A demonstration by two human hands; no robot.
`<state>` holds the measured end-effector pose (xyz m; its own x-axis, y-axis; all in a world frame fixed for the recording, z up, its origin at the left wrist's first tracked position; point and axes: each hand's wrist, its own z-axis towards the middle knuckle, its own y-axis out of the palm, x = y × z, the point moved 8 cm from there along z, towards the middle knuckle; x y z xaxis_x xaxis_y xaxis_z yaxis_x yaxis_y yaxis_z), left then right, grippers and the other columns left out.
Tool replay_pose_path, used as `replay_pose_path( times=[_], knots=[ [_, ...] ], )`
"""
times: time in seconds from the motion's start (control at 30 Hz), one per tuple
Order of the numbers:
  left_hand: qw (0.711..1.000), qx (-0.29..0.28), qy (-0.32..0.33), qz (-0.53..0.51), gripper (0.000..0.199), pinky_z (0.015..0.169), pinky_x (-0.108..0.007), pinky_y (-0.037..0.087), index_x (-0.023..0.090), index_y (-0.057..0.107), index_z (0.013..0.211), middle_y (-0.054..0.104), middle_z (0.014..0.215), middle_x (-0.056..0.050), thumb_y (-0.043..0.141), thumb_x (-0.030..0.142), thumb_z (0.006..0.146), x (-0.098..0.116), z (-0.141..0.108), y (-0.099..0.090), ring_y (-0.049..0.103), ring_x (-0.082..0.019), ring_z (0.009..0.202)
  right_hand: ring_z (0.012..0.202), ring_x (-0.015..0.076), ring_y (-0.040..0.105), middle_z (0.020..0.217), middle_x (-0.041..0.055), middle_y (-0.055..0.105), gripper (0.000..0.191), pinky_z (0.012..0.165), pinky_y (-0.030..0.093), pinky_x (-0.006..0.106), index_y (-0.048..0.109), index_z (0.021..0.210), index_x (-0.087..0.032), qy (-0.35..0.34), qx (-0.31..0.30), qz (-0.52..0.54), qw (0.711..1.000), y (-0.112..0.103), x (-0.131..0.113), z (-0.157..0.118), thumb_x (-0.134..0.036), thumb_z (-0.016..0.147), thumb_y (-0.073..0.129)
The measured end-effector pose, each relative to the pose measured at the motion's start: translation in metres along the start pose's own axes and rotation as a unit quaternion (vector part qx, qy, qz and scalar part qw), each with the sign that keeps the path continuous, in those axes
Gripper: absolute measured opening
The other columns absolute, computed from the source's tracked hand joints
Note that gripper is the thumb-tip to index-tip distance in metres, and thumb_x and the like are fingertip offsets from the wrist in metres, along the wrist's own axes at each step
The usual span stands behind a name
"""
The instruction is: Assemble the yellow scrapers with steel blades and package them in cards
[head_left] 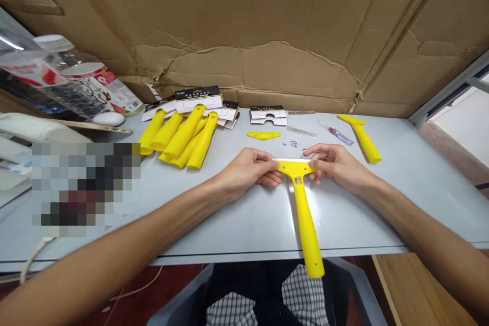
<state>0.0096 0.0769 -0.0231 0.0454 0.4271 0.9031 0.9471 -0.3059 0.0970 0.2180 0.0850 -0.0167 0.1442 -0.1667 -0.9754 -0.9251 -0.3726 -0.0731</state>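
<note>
A yellow scraper (pixel 306 214) with a metal blade along its head is held level between my two hands, its handle pointing toward me past the table's front edge. My left hand (pixel 255 167) pinches the left end of the head, thumb on top. At the other end, my right hand (pixel 331 164) grips the head between thumb and fingers, with its index finger stretched out above the blade. Just beyond lie small screws or nuts (pixel 293 143), a loose yellow clamp piece (pixel 264 136) and a bare blade (pixel 301 132).
A screwdriver (pixel 336 133) and a yellow scraper handle (pixel 361 137) lie at right. Several yellow scrapers (pixel 185 135) with black-and-white cards are piled at left; folded cards (pixel 268 115) stand at the back. Plastic bottles (pixel 91 81) and a cardboard wall (pixel 244 25) border the table (pixel 229 224).
</note>
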Motion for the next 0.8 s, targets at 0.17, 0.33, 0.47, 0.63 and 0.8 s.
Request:
replay_pose_path(
  times=[0.17, 0.33, 0.47, 0.63, 0.8],
  knots=[
    [1.0, 0.007, 0.0, 0.004, 0.017, 0.065, -0.026, 0.062, 0.01, 0.078, 0.078, 0.081, 0.074, -0.013, 0.073, 0.017, 0.093, 0.001, 0.001, 0.0, 0.075, -0.015, 0.06, 0.063, 0.0183, 0.071, 0.076, 0.0062, 0.078, 0.033, 0.063, 0.059, 0.035, 0.07, 0.112, -0.018, -0.003, -0.015, -0.004, 1.0, 0.001, -0.001, 0.0, -0.032, 0.086, 0.086],
    [1.0, 0.011, -0.002, 0.002, 0.018, 0.064, -0.025, 0.062, 0.01, 0.078, 0.078, 0.081, 0.075, -0.013, 0.072, 0.015, 0.095, 0.0, 0.002, 0.0, 0.075, -0.015, 0.059, 0.063, 0.018, 0.071, 0.079, 0.0062, 0.079, 0.034, 0.065, 0.06, 0.037, 0.068, 0.113, -0.019, -0.009, -0.022, -0.002, 1.0, 0.0, -0.004, -0.001, -0.035, 0.088, 0.086],
    [1.0, 0.006, 0.002, 0.012, 0.018, 0.063, -0.024, 0.061, 0.009, 0.078, 0.079, 0.082, 0.076, -0.013, 0.071, 0.014, 0.096, 0.0, 0.002, 0.0, 0.075, -0.015, 0.059, 0.059, 0.0172, 0.07, 0.078, 0.0052, 0.079, 0.033, 0.064, 0.059, 0.036, 0.067, 0.111, -0.019, -0.004, -0.035, -0.034, 0.999, 0.002, -0.005, -0.002, -0.034, 0.088, 0.084],
    [1.0, 0.011, -0.004, 0.024, 0.019, 0.062, -0.024, 0.061, 0.01, 0.077, 0.077, 0.081, 0.073, -0.012, 0.071, 0.012, 0.095, 0.002, -0.003, 0.002, 0.075, -0.015, 0.059, 0.056, 0.0159, 0.069, 0.077, 0.0035, 0.079, 0.027, 0.062, 0.057, 0.034, 0.066, 0.109, -0.02, -0.006, -0.046, -0.095, 0.994, 0.003, -0.007, -0.002, -0.033, 0.09, 0.08],
    [0.999, 0.008, -0.007, 0.036, 0.02, 0.063, -0.026, 0.062, 0.01, 0.075, 0.076, 0.081, 0.074, -0.013, 0.07, 0.011, 0.095, 0.002, -0.002, 0.003, 0.075, -0.015, 0.058, 0.048, 0.013, 0.062, 0.071, 0.0009, 0.074, 0.023, 0.056, 0.052, 0.032, 0.07, 0.109, -0.02, -0.018, -0.012, -0.169, 0.985, -0.013, -0.006, 0.002, -0.036, 0.094, 0.076]
  ],
)
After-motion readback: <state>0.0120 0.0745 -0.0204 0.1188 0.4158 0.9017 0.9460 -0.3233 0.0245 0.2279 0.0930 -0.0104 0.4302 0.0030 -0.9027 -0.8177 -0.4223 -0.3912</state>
